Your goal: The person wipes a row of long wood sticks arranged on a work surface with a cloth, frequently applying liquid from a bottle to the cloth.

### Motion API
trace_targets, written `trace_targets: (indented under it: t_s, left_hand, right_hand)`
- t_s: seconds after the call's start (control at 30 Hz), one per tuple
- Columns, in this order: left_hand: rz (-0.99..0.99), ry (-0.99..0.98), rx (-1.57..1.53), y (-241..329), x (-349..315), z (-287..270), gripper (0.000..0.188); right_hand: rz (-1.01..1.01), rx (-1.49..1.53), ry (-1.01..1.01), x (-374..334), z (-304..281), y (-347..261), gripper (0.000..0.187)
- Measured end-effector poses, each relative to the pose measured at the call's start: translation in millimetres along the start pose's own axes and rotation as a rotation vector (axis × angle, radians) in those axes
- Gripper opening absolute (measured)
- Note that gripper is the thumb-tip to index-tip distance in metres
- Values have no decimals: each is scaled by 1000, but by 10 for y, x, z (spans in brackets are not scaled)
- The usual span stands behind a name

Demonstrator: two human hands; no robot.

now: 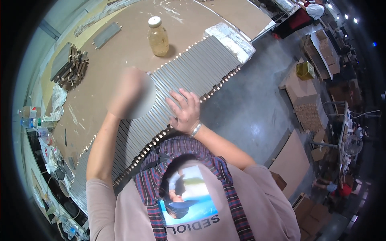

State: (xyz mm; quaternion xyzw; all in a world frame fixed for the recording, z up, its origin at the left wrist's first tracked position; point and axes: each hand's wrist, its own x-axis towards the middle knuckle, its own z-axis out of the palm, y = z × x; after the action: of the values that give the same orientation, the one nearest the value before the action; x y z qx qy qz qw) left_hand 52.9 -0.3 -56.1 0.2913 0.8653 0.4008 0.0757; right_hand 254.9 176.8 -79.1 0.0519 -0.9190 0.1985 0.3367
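We see the slats (201,60) laid side by side in one long row along the near edge of the surface (104,74); pale pegs (221,84) poke out along both sides, and the close spacing seems meant to let each slat steady its neighbour. Our right hand (187,111) rests palm down on the row, its fingers spread across several slats, probably to keep them level and together; our left hand (130,88) is at the row's far side, but blur covers it, so we cannot tell whether its fingers are spread, pressed together or pinching anything. A white block (237,42) sits at the row's right end, perhaps as a stop against sliding; a capped bottle (158,41) stands just beyond the far pegs, near yet off the slats; a stack (64,66) of similar pieces lies well apart at the left, likely out of our arms' way.
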Motion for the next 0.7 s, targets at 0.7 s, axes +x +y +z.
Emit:
trace_targets:
  t_s: [0.7]
  left_hand:
    - [633, -94, 161, 1053, -756, 266, 21]
  right_hand:
    - [-17, -134, 112, -475, 255, 400, 61]
